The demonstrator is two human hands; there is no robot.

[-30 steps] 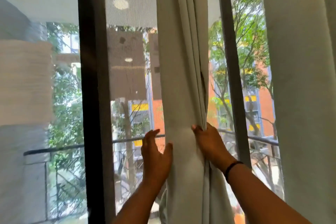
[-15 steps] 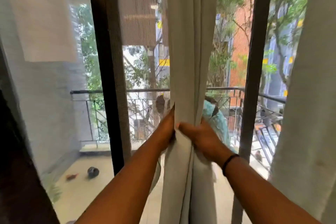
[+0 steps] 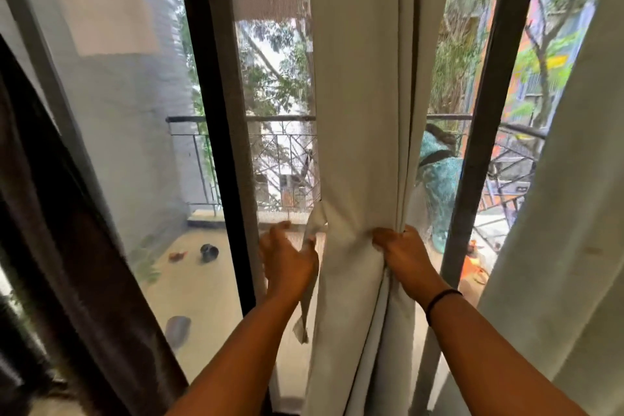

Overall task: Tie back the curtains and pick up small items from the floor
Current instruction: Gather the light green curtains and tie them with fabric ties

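Note:
A pale grey-green curtain [image 3: 358, 111] hangs gathered in a narrow column in front of the window. A fabric tie strip [image 3: 305, 297] of the same cloth comes off its left edge and dangles down. My left hand [image 3: 287, 263] is closed on this strip just left of the curtain. My right hand [image 3: 405, 260] pinches the curtain's right folds at the same height, a black band on its wrist. A second pale curtain [image 3: 567, 213] hangs loose at the right edge.
A dark brown curtain [image 3: 67, 246] hangs at the left. Dark window frames [image 3: 216, 111] stand on either side of the gathered curtain. Beyond the glass, a balcony floor [image 3: 199, 284] holds a small dark pot [image 3: 209, 252] and bits of debris behind a metal railing [image 3: 280, 118].
The view has tilted further down. My left hand came off the curtain's left edge and now holds the dangling tie strip; my right hand keeps its grip on the folds.

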